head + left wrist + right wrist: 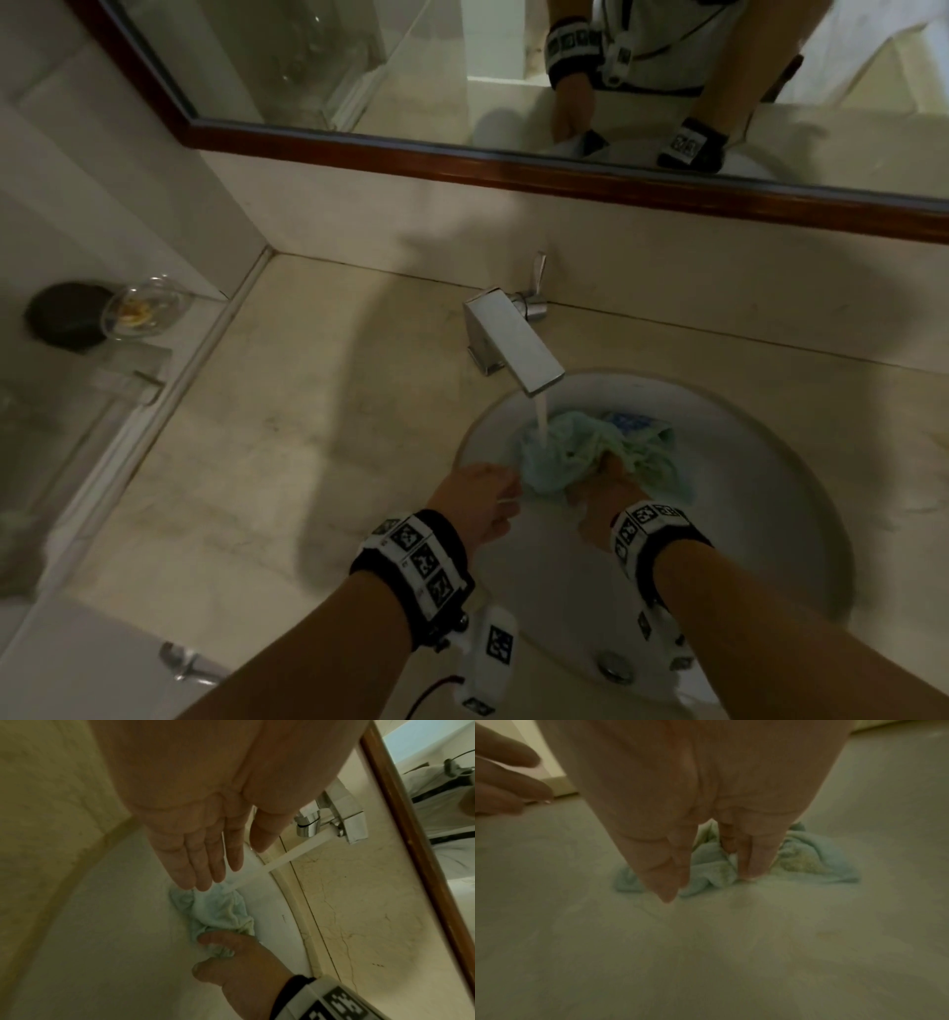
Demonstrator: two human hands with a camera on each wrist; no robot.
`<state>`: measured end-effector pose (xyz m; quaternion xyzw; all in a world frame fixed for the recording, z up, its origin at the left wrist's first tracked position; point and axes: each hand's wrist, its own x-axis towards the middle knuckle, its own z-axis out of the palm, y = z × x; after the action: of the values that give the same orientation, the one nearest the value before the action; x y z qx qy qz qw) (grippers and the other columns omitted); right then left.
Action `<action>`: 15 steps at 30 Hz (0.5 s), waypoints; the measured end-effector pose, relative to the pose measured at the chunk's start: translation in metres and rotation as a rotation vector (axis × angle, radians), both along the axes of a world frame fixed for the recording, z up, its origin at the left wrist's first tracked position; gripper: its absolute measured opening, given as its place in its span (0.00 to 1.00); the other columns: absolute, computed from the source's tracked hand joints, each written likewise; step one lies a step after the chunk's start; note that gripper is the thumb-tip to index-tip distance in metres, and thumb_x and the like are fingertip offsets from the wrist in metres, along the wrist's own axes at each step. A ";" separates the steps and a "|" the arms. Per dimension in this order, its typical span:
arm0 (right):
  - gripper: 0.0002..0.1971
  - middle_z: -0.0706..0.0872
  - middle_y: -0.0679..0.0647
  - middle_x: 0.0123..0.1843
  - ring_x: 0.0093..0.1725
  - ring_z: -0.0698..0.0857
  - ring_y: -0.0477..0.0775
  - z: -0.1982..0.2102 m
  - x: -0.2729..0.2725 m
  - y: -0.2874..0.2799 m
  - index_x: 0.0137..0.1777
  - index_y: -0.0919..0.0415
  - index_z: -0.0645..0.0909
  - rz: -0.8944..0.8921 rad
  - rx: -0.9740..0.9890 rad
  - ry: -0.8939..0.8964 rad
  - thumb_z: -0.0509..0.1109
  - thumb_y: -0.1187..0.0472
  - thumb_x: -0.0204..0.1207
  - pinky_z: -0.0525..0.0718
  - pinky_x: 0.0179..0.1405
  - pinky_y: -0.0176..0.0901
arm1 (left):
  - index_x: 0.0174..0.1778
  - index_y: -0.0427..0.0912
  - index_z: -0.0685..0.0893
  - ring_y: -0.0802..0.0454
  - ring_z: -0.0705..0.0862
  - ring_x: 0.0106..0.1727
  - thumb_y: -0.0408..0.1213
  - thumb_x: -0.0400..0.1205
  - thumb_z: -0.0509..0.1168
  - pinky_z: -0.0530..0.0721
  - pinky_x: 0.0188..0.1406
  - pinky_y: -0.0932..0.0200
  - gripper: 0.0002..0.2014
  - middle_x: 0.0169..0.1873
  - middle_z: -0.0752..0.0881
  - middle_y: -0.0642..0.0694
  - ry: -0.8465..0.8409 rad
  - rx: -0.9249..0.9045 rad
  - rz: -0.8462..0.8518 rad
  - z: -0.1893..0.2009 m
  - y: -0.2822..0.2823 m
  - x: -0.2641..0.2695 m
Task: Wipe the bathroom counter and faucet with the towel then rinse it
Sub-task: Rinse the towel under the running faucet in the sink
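Note:
A crumpled pale-green towel [570,452] [221,912] [808,858] lies in the white sink basin [744,462], and water [540,416] from the square chrome faucet [513,339] [344,817] runs onto it. My right hand [606,488] [226,953] [709,884] reaches down into the basin, its thumb and fingers pinching a fold of the towel. My left hand [482,493] [203,870] hovers at the towel's left edge beside the stream, fingers straight and together, holding nothing. A blue patterned patch [631,424] shows behind the towel.
The beige marble counter [308,437] surrounds the basin. The faucet lever [538,272] stands at the back wall under a wood-framed mirror [513,169]. A glass soap dish [144,308] and a black round object [67,324] sit on a ledge at the left.

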<state>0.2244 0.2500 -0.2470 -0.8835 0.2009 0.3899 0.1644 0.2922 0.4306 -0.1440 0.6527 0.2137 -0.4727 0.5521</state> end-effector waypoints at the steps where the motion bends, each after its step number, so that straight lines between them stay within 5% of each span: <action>1: 0.30 0.43 0.53 0.86 0.84 0.57 0.65 -0.001 0.000 0.002 0.80 0.41 0.66 -0.025 0.022 0.002 0.67 0.57 0.80 0.66 0.81 0.56 | 0.49 0.41 0.79 0.51 0.78 0.37 0.35 0.88 0.62 0.74 0.36 0.60 0.04 0.41 0.83 0.45 0.001 -0.002 0.009 0.001 0.002 -0.001; 5: 0.29 0.57 0.53 0.87 0.83 0.61 0.63 0.012 -0.002 0.005 0.84 0.47 0.61 0.051 0.013 -0.145 0.62 0.59 0.84 0.61 0.83 0.57 | 0.47 0.42 0.77 0.50 0.78 0.36 0.35 0.88 0.62 0.74 0.36 0.58 0.04 0.41 0.81 0.44 -0.015 -0.005 0.012 0.001 0.009 -0.006; 9: 0.22 0.71 0.56 0.81 0.78 0.71 0.60 0.049 0.006 -0.006 0.80 0.55 0.70 0.005 0.064 -0.099 0.60 0.58 0.87 0.66 0.79 0.47 | 0.48 0.40 0.80 0.48 0.80 0.37 0.36 0.88 0.63 0.77 0.36 0.56 0.05 0.41 0.84 0.43 -0.052 0.003 0.034 0.008 0.009 -0.009; 12: 0.18 0.81 0.53 0.72 0.67 0.81 0.58 0.082 0.010 -0.019 0.74 0.54 0.79 -0.009 0.101 -0.106 0.59 0.58 0.86 0.78 0.66 0.42 | 0.50 0.40 0.81 0.47 0.82 0.41 0.38 0.88 0.63 0.80 0.38 0.56 0.05 0.43 0.85 0.44 -0.080 0.015 0.007 0.014 0.004 -0.011; 15: 0.12 0.87 0.46 0.54 0.50 0.83 0.52 0.100 0.007 -0.030 0.54 0.45 0.87 -0.095 0.131 -0.245 0.65 0.61 0.82 0.78 0.49 0.37 | 0.51 0.40 0.81 0.45 0.81 0.44 0.38 0.88 0.64 0.80 0.40 0.55 0.05 0.45 0.85 0.43 -0.104 0.025 -0.046 0.018 -0.002 -0.013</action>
<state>0.2319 0.2199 -0.1470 -0.9014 0.1950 0.2834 0.2630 0.2790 0.4287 -0.1263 0.6878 0.1756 -0.4481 0.5434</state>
